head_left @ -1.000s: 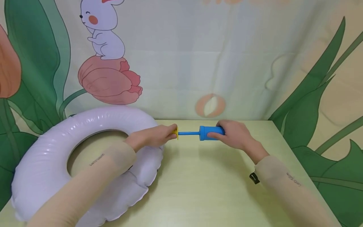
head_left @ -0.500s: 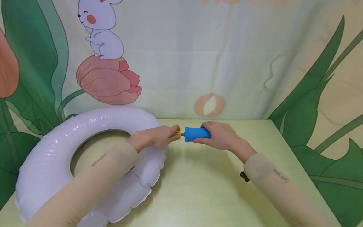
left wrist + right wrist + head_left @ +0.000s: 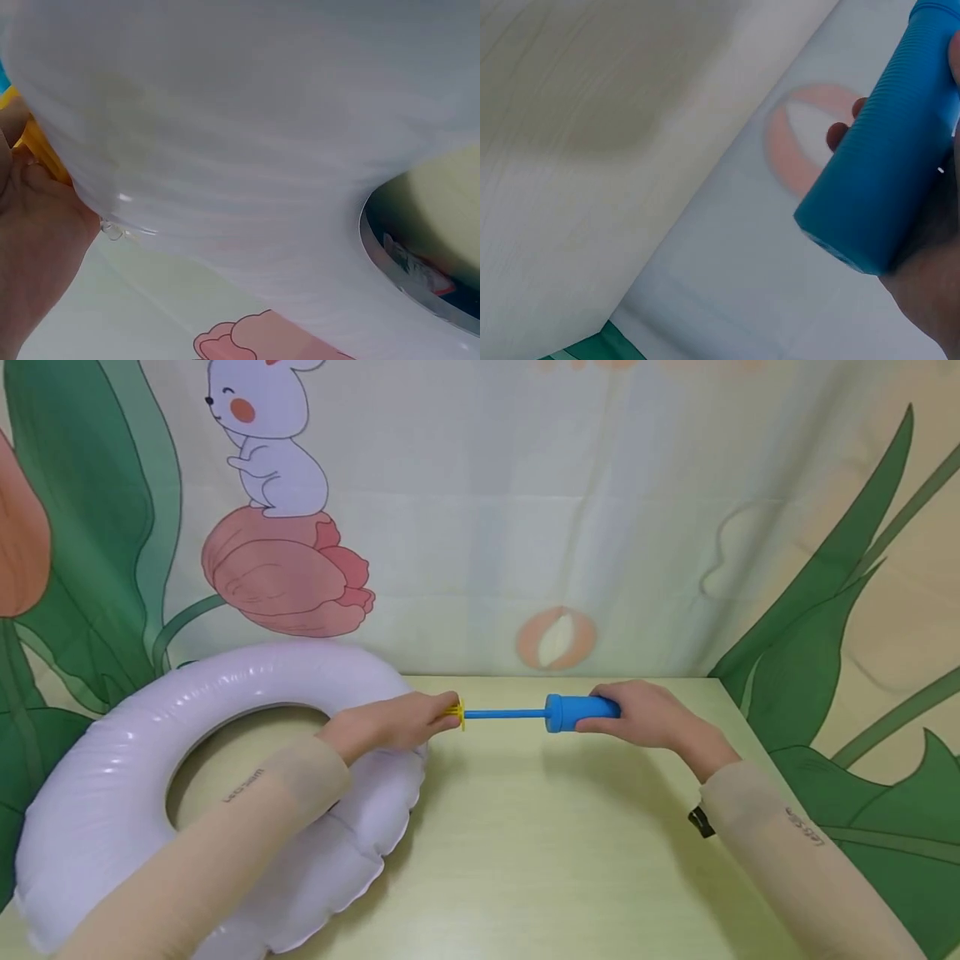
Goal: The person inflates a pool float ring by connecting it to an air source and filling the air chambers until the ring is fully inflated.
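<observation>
A hand pump [image 3: 573, 713] with a blue barrel is held level over the table between both hands. My right hand [image 3: 648, 714] grips the barrel; in the right wrist view the ribbed barrel [image 3: 885, 150] has fingers wrapped round it. A long stretch of blue rod [image 3: 504, 714] shows out of the barrel, ending at a yellow flanged piece [image 3: 462, 714]. My left hand [image 3: 397, 720] pinches that yellow end beside the right edge of a pale lilac inflatable swim ring [image 3: 97, 777]. Close to the ring, the left wrist view shows the yellow piece [image 3: 45, 150] partly hidden by fingers.
The ring covers the left part of the pale table [image 3: 510, 860], with my left forearm across it. A curtain [image 3: 465, 527] printed with a rabbit, flowers and leaves hangs behind the table. A small black clip [image 3: 702, 821] shows by the right cuff.
The barrel first slid left along the rod up to the yellow end, then back right, baring more rod than at the start. My left hand and the ring have shifted slightly left.
</observation>
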Motion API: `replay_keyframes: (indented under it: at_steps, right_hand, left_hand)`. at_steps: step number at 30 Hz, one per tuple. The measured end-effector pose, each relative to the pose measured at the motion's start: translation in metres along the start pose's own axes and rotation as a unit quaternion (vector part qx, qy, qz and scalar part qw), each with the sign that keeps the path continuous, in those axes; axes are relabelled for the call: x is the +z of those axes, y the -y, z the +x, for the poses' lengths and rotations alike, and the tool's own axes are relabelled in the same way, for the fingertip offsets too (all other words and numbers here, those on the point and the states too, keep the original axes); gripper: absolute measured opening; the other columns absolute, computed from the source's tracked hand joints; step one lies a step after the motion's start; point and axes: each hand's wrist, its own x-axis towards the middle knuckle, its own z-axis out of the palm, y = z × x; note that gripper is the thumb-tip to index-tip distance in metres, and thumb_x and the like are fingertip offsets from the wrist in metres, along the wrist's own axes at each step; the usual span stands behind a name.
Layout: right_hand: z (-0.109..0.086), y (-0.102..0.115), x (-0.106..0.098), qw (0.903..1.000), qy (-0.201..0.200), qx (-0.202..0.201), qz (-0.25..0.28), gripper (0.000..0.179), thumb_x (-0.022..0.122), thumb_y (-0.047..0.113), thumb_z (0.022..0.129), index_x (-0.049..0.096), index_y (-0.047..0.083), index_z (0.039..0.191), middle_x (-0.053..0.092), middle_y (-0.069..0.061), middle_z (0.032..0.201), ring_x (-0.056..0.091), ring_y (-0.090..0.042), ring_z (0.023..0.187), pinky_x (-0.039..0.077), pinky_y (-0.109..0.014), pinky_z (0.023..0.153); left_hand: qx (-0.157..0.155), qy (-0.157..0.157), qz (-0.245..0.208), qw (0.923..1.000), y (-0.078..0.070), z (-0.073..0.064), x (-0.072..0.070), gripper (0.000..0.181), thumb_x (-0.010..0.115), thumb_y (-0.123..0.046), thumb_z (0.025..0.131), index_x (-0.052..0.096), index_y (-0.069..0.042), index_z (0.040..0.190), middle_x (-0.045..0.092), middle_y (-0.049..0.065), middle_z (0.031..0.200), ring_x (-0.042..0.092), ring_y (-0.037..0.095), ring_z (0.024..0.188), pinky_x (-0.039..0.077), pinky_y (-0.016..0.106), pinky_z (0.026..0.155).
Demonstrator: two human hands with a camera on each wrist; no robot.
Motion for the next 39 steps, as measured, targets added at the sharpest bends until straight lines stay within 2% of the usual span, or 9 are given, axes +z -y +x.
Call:
replay_keyframes:
  at_steps: [4,8,12,16,23,28,33,39]
  right_hand:
    - [-0.003,-0.005,-0.002,0.9999,-0.012,0.001,-0.005,0.056,0.069,0.063,0.091,0.068,0.015,0.12,0.066,0.003,0.098,0.058,-0.019,0.083,0.048,-0.039,0.074]
    - [-0.001,0.002,-0.001,0.9988,-0.04,-0.022,-0.016,0.058,0.072,0.058,0.091,0.066,0.013,0.128,0.069,-0.002,0.107,0.06,-0.021,0.086,0.05,-0.041,0.075]
    - [0.003,0.02,0.0,0.9955,-0.073,-0.051,-0.034,0.061,0.073,0.056,0.091,0.066,0.01,0.131,0.07,-0.006,0.116,0.063,-0.023,0.091,0.051,-0.042,0.078]
    - [0.006,0.042,0.002,0.9926,-0.088,-0.073,-0.041,0.06,0.073,0.055,0.092,0.067,0.009,0.13,0.07,-0.008,0.118,0.065,-0.024,0.094,0.052,-0.042,0.077]
    - [0.016,0.072,0.009,0.9895,-0.109,-0.08,-0.052,0.058,0.071,0.056,0.092,0.068,0.011,0.128,0.071,-0.005,0.114,0.064,-0.02,0.088,0.05,-0.038,0.072]
    - [0.022,0.082,0.015,0.9896,-0.109,-0.079,-0.05,0.062,0.07,0.058,0.093,0.067,0.009,0.132,0.07,-0.007,0.118,0.066,-0.022,0.09,0.051,-0.039,0.073]
    - [0.02,0.073,0.02,0.9942,-0.083,-0.052,-0.045,0.064,0.067,0.062,0.093,0.066,0.013,0.134,0.069,-0.005,0.12,0.065,-0.021,0.093,0.051,-0.039,0.076]
    - [0.013,0.032,0.019,0.9988,-0.046,-0.016,0.003,0.064,0.066,0.069,0.089,0.068,0.019,0.13,0.069,0.003,0.107,0.06,-0.019,0.088,0.049,-0.038,0.075]
  left_hand:
    - [0.002,-0.002,0.009,1.0,0.001,0.0,-0.001,0.015,0.043,-0.026,0.112,0.045,-0.012,0.107,0.039,0.001,0.078,0.046,0.017,0.073,0.037,0.033,0.072]
    - [0.013,-0.001,0.016,0.9998,-0.005,0.0,-0.004,0.014,0.043,-0.024,0.112,0.045,-0.011,0.106,0.039,0.001,0.077,0.044,0.017,0.071,0.037,0.033,0.071]
    - [0.021,-0.008,0.024,0.9995,-0.015,-0.001,-0.01,0.013,0.045,-0.021,0.112,0.046,-0.009,0.106,0.043,0.002,0.078,0.045,0.017,0.073,0.039,0.033,0.074]
    - [0.027,-0.01,0.028,0.9992,-0.022,0.001,-0.012,0.011,0.047,-0.017,0.111,0.047,-0.007,0.107,0.045,0.002,0.079,0.046,0.018,0.073,0.039,0.032,0.074]
    - [0.038,-0.015,0.03,0.9987,-0.032,0.006,-0.012,0.012,0.047,-0.017,0.111,0.045,-0.006,0.108,0.041,0.002,0.077,0.046,0.018,0.072,0.038,0.032,0.073]
    - [0.042,-0.016,0.034,0.9984,-0.035,0.008,-0.012,0.012,0.048,-0.017,0.111,0.045,-0.005,0.109,0.038,0.002,0.077,0.047,0.019,0.073,0.038,0.033,0.074]
    - [0.049,-0.013,0.035,0.9981,-0.021,0.009,-0.007,0.012,0.049,-0.019,0.111,0.047,-0.007,0.109,0.041,0.001,0.076,0.048,0.019,0.074,0.04,0.034,0.074]
    - [0.051,-0.024,0.027,0.9981,-0.001,0.005,-0.003,0.01,0.05,-0.02,0.11,0.051,-0.01,0.108,0.047,0.0,0.08,0.05,0.018,0.079,0.041,0.035,0.08]
